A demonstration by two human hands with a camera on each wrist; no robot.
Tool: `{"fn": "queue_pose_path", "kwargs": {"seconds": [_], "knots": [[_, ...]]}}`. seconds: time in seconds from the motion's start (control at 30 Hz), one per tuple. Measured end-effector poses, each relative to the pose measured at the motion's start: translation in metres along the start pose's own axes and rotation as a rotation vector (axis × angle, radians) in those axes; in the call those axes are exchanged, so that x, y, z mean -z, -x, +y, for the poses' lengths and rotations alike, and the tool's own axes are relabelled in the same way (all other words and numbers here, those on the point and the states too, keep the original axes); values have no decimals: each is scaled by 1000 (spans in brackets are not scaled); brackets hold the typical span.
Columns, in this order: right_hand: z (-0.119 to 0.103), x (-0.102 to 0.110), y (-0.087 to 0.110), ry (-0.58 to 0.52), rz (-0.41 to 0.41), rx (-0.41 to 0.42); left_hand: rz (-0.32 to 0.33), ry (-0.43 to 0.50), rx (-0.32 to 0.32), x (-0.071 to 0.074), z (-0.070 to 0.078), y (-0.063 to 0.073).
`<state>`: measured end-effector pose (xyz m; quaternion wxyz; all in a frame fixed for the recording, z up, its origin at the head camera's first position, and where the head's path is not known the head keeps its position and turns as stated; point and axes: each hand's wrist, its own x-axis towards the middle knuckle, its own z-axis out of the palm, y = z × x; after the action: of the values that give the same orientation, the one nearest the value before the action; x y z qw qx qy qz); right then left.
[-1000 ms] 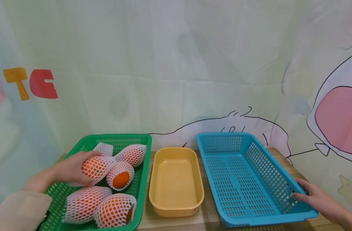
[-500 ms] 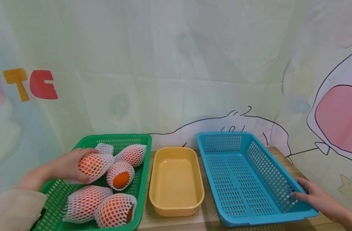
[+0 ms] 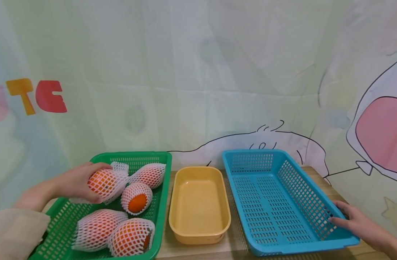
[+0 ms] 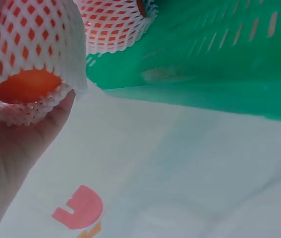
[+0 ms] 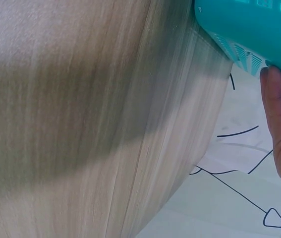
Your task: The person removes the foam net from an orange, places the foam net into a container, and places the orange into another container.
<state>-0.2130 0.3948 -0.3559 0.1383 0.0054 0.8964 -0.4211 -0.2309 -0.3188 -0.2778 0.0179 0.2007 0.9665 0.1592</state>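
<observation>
My left hand (image 3: 75,182) grips an orange-coloured round fruit (image 3: 105,182) in a white foam net, over the left side of the green basket (image 3: 167,187). In the left wrist view, the net's open end bares the fruit's orange skin (image 4: 28,85). Several more netted fruits lie in that basket, including one with a bare orange patch (image 3: 137,203) and a pair at the front, one netted fruit (image 3: 101,228) beside the other. At the far right, my right hand (image 3: 358,221) holds the blue basket (image 3: 267,198) by its right rim, thumb inside and fingers outside. The blue basket contains nothing visible.
Between the baskets stands a yellow tub (image 3: 200,202) with nothing visible inside. All three containers sit on a wooden table (image 5: 81,124). A printed cloth (image 3: 192,72) hangs right behind them.
My left hand has shifted slightly left and up with the netted fruit, away from the fruits in front. The right hand stays at the blue basket's rim.
</observation>
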Motion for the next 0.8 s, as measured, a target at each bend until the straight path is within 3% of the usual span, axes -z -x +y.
{"fn": "queue_pose_path", "kwargs": {"seconds": [0.4,0.8], "knots": [[-1,2,1,11,-3,-3,11,-16,-44,12,16,-2],[-6,0,2,31,-18,10,14,-29,-65,14,34,-7]]}}
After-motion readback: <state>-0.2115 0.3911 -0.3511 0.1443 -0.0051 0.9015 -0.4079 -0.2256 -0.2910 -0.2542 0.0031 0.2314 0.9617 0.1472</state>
